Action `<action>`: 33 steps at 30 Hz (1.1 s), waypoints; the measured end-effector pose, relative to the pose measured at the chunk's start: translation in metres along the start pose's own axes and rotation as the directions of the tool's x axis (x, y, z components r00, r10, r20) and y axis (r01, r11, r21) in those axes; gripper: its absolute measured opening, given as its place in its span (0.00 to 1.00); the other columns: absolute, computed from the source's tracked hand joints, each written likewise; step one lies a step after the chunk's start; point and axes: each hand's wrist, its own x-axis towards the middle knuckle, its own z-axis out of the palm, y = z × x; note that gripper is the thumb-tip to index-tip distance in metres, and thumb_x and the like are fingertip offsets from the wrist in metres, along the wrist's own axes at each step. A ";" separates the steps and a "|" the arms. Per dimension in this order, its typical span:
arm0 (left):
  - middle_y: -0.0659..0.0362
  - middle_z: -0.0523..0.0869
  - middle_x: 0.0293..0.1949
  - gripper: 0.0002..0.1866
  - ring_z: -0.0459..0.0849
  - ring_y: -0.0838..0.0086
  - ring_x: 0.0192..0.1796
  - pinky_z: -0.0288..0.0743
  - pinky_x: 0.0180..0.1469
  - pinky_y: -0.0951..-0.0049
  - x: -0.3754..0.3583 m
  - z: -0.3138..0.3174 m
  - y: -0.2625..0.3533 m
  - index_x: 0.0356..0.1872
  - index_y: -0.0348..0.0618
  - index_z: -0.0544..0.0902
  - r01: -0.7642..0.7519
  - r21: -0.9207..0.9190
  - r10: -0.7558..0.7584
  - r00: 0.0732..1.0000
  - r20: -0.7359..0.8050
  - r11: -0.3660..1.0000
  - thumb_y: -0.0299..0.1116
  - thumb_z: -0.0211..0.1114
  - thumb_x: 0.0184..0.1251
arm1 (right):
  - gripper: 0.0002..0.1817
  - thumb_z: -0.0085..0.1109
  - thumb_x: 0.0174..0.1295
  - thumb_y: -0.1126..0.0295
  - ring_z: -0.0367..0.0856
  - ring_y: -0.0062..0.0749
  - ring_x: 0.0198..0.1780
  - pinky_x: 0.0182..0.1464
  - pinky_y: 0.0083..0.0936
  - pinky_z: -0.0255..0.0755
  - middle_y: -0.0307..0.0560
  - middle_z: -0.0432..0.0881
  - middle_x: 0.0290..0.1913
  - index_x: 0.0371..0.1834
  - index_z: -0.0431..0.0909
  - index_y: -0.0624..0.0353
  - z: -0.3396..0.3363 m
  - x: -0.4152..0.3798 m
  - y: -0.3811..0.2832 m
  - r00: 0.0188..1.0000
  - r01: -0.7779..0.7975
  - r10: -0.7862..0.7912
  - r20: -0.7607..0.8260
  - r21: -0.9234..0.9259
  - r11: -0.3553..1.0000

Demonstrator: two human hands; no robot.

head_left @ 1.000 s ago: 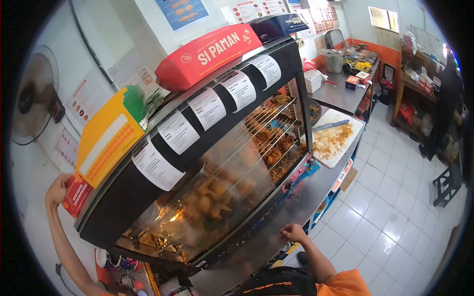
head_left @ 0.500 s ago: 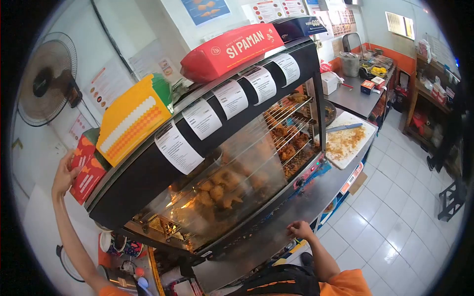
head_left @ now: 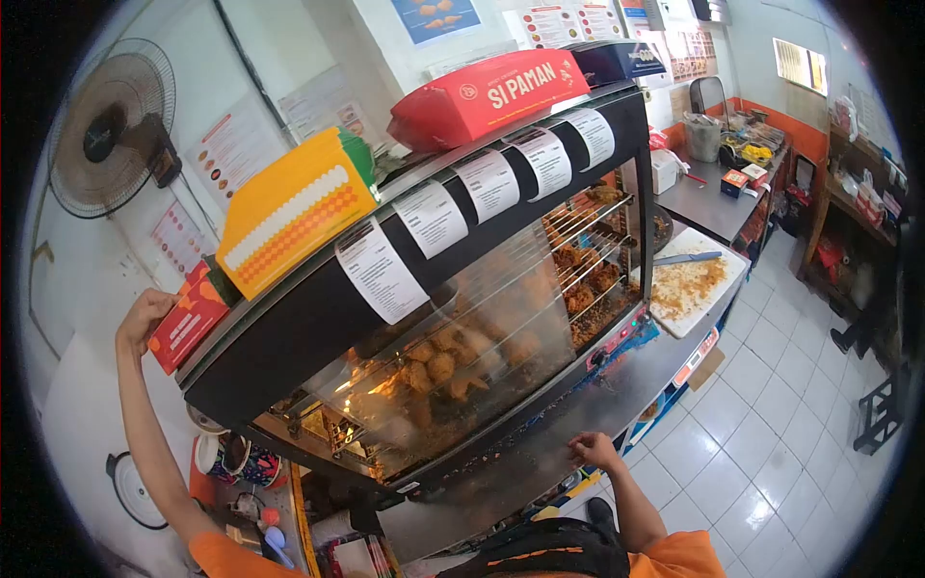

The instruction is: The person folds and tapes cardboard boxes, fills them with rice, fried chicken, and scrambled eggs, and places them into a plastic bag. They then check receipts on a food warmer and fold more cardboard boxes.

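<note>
On the far left, my left hand (head_left: 145, 318) has its fingers round the outer edge of a small red box (head_left: 193, 323) on top of the warming cabinet (head_left: 279, 356). Beside that box stands a yellow box (head_left: 289, 217), and further right lies a red "SI PAMAN" box (head_left: 491, 96). Fried chicken (head_left: 438, 366) shows behind the steamy glass. My right hand (head_left: 593, 450) hovers over or rests near the metal counter below the cabinet, fingers loosely bent and apart, holding nothing that I can see.
Right of the cabinet is a white cutting board (head_left: 689, 313) with a knife (head_left: 686, 258) and crumbs. A fan (head_left: 111, 130) hangs at the upper left. Cups (head_left: 252, 467) stand below left. A person's dark shoe and leg (head_left: 858, 332) show at the far right.
The view has shifted, so the cabinet sits further right in it. My left hand remains at the small red box, which looks slightly more tilted. My right hand has hardly moved.
</note>
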 end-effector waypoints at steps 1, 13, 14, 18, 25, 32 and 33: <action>0.59 0.92 0.36 0.17 0.86 0.83 0.34 0.80 0.37 0.79 0.003 -0.008 -0.005 0.41 0.28 0.90 0.001 -0.045 0.000 1.000 0.029 0.999 0.38 0.73 0.69 | 0.11 0.61 0.70 0.69 0.93 0.35 0.39 0.41 0.32 0.86 0.50 0.93 0.38 0.49 0.88 0.62 -0.002 -0.004 -0.009 1.000 -0.023 0.022 0.019 0.036 0.999; 0.66 0.87 0.27 0.15 0.79 0.86 0.28 0.73 0.31 0.80 0.011 -0.005 0.006 0.29 0.36 0.88 0.057 0.134 -0.060 0.998 0.022 0.989 0.39 0.77 0.65 | 0.11 0.56 0.72 0.74 0.92 0.33 0.32 0.35 0.28 0.87 0.52 0.92 0.37 0.49 0.86 0.66 0.001 -0.018 -0.034 1.000 -0.028 0.027 0.012 0.137 0.990; 0.67 0.86 0.27 0.14 0.79 0.87 0.28 0.73 0.32 0.81 0.011 -0.005 0.007 0.29 0.36 0.88 0.051 0.167 -0.055 0.998 0.015 0.985 0.38 0.76 0.65 | 0.11 0.56 0.72 0.73 0.92 0.33 0.32 0.35 0.28 0.87 0.52 0.92 0.37 0.49 0.86 0.66 0.002 -0.018 -0.034 1.000 -0.025 0.024 0.012 0.142 0.990; 0.69 0.84 0.26 0.10 0.76 0.87 0.28 0.71 0.33 0.81 0.009 0.008 0.013 0.27 0.37 0.87 0.018 0.282 -0.005 0.999 -0.044 0.959 0.32 0.73 0.64 | 0.11 0.59 0.72 0.73 0.93 0.38 0.38 0.38 0.32 0.89 0.52 0.92 0.38 0.49 0.86 0.69 0.001 -0.011 -0.019 1.000 -0.003 0.003 0.000 0.069 0.998; 0.67 0.84 0.27 0.10 0.76 0.86 0.33 0.71 0.37 0.77 0.015 -0.007 0.011 0.28 0.39 0.86 -0.165 0.528 0.099 0.984 0.151 0.833 0.34 0.73 0.65 | 0.10 0.66 0.67 0.70 0.89 0.28 0.35 0.41 0.29 0.82 0.49 0.91 0.33 0.41 0.89 0.67 0.008 0.039 0.073 0.998 0.061 -0.057 -0.025 0.159 0.985; 0.68 0.85 0.29 0.05 0.79 0.86 0.34 0.72 0.38 0.79 0.003 0.020 0.032 0.30 0.37 0.88 -0.105 0.282 0.102 0.994 0.027 0.954 0.24 0.77 0.59 | 0.11 0.63 0.72 0.71 0.91 0.41 0.30 0.26 0.29 0.84 0.57 0.89 0.31 0.44 0.82 0.73 0.008 0.032 0.052 1.000 0.018 -0.015 -0.012 0.286 0.958; 0.68 0.85 0.29 0.05 0.79 0.86 0.35 0.72 0.38 0.79 0.004 0.020 0.030 0.30 0.37 0.88 -0.110 0.261 0.105 0.994 0.032 0.959 0.25 0.77 0.59 | 0.11 0.63 0.72 0.71 0.91 0.41 0.31 0.27 0.29 0.84 0.57 0.89 0.31 0.43 0.82 0.73 0.007 0.034 0.055 0.999 0.037 -0.037 -0.005 0.222 0.974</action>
